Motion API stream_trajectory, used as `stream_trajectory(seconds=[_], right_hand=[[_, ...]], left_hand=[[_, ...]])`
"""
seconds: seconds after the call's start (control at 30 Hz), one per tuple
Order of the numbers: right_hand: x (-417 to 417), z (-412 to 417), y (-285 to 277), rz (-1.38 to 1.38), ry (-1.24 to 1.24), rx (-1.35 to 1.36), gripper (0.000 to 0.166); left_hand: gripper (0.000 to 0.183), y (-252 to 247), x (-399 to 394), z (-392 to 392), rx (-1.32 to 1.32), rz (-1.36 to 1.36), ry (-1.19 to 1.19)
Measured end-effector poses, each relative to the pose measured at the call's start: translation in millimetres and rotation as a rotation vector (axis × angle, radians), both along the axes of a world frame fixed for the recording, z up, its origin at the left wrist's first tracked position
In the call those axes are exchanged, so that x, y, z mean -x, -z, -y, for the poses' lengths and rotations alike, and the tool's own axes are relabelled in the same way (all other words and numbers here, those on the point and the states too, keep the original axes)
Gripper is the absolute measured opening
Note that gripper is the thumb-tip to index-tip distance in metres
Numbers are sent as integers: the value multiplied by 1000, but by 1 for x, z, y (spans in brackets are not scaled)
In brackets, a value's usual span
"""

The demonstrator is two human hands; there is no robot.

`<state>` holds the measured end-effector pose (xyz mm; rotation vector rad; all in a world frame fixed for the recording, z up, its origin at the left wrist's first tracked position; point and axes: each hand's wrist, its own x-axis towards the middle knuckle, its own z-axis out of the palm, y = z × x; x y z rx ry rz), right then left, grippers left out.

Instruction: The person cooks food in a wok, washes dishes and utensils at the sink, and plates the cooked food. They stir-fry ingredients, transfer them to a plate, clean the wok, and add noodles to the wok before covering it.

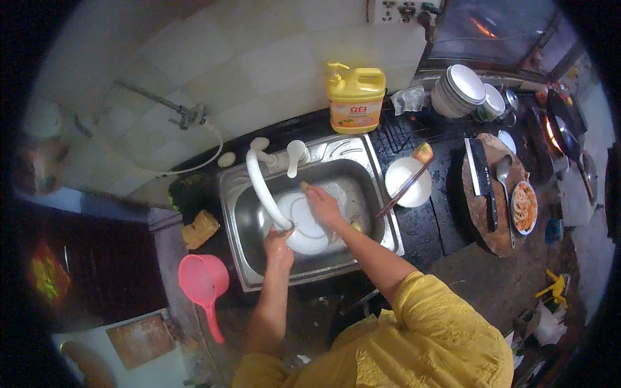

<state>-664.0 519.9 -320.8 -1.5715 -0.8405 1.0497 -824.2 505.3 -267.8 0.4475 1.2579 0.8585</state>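
Observation:
A stainless steel sink (250,242) lies before me, with a white faucet (262,186) curving over it. My left hand (280,245) is at the spout's end, by the near left edge of a white plate or shallow bowl (305,223) in the basin; whether its fingers grip the spout or the dish cannot be told. Over the far side of this dish, my right hand (321,202) pinches a small yellowish-brown piece (304,185) in its fingertips. Pale scraps (356,226) lie at the basin's right. The faucet's lever (293,162) points toward me.
Left of the sink are a pink plastic dipper (204,279) and a sponge-like yellow block (200,230). A white bowl (407,179) with chopsticks sits right of it. Beyond are a cleaver (478,167) on a round board (478,213), stacked bowls (449,99) and a wok (565,131) by a flame.

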Motion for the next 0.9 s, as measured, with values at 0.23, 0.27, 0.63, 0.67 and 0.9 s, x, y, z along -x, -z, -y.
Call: stream_trajectory(seconds=[0.23,0.27,0.63,0.67,0.9], right_hand=[[-34,50,82,-547,107,270,23],[-30,56,115,-543,162,195,23],[-16,71,94,-1130,218,325,41],[-17,69,65,-1179,208,369,42],[-13,60,15,-1279,41,-25,42]], left_hand=[[49,-3,-40,7,-68,49,-71],[49,-1,-47,3,-51,50,-97],[37,20,-62,-12,-346,-414,387],[35,19,-59,-12,-397,-591,518],[20,-30,-48,6,-761,-1201,1353]])
